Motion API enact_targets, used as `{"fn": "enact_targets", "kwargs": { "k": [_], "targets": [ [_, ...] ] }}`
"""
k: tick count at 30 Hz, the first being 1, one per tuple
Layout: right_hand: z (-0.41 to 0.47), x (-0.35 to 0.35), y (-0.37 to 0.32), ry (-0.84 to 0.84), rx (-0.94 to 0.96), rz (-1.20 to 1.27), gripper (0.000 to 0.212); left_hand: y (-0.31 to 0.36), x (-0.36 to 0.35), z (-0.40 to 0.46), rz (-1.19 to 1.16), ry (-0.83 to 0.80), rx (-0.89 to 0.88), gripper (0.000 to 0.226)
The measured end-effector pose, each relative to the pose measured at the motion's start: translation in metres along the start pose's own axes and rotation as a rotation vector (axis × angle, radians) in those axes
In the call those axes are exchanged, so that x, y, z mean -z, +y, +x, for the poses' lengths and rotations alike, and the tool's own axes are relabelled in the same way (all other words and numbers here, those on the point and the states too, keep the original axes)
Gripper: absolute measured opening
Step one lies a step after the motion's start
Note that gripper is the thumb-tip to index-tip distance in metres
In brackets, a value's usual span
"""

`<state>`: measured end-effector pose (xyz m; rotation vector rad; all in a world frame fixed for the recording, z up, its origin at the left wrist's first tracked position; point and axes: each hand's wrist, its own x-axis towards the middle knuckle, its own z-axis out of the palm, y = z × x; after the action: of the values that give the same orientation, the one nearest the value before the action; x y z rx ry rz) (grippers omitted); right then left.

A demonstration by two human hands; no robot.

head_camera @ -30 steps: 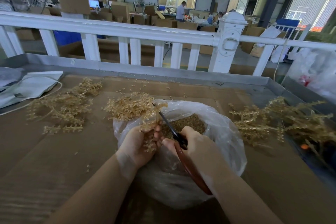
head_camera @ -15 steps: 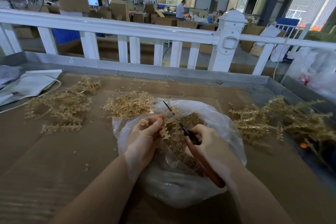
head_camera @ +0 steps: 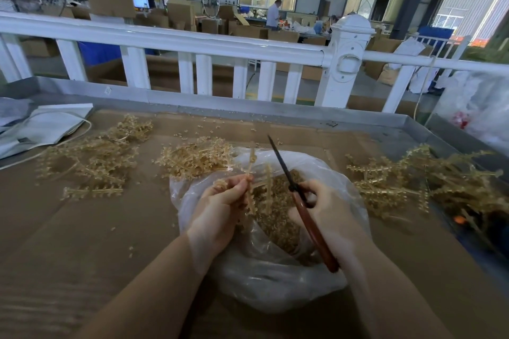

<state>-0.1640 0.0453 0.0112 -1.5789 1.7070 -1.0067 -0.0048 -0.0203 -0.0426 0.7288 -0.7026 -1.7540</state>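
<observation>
My left hand (head_camera: 220,209) pinches a tan plastic sprig (head_camera: 252,173) upright over the mouth of a clear plastic bag (head_camera: 264,278). The bag lies on the cardboard-covered table (head_camera: 82,242) and holds a heap of small tan cut pieces (head_camera: 278,217). My right hand (head_camera: 327,212) grips a pair of scissors with red-brown handles (head_camera: 311,223). Their dark blades (head_camera: 281,162) point up and away, just right of the sprig and apart from it. Whether the blades are parted I cannot make out.
Piles of tan plastic sprigs lie at the left (head_camera: 93,157), behind the bag (head_camera: 195,157) and at the right (head_camera: 413,179). A white pouch with a cord (head_camera: 46,126) sits far left. A white railing (head_camera: 192,44) borders the table's metal rim (head_camera: 275,115).
Both hands have risen slightly over the bag. The scissors swung up and to the right, away from the sprig, which my left hand now holds more upright.
</observation>
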Motion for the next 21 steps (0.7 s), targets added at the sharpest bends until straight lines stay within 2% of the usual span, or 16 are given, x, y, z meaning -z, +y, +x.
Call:
{"fn": "enact_targets", "kwargs": {
  "k": [4, 8, 11, 21],
  "targets": [
    [0.014, -0.011, -0.004, 0.065, 0.024, 0.141, 0.034, -0.001, -0.002, -0.003, 0.108, 0.002, 0.020, 0.011],
    [0.025, -0.019, -0.006, 0.087, 0.037, 0.211, 0.028, -0.001, -0.004, -0.004, 0.210, 0.035, 0.030, 0.016],
    [0.031, -0.022, -0.006, 0.107, 0.061, 0.177, 0.024, -0.001, -0.005, -0.004, 0.253, 0.043, 0.027, 0.023],
    [0.034, -0.028, -0.003, 0.168, 0.106, 0.046, 0.019, 0.000, -0.006, -0.006, 0.306, 0.009, 0.025, 0.016]
  ]
}}
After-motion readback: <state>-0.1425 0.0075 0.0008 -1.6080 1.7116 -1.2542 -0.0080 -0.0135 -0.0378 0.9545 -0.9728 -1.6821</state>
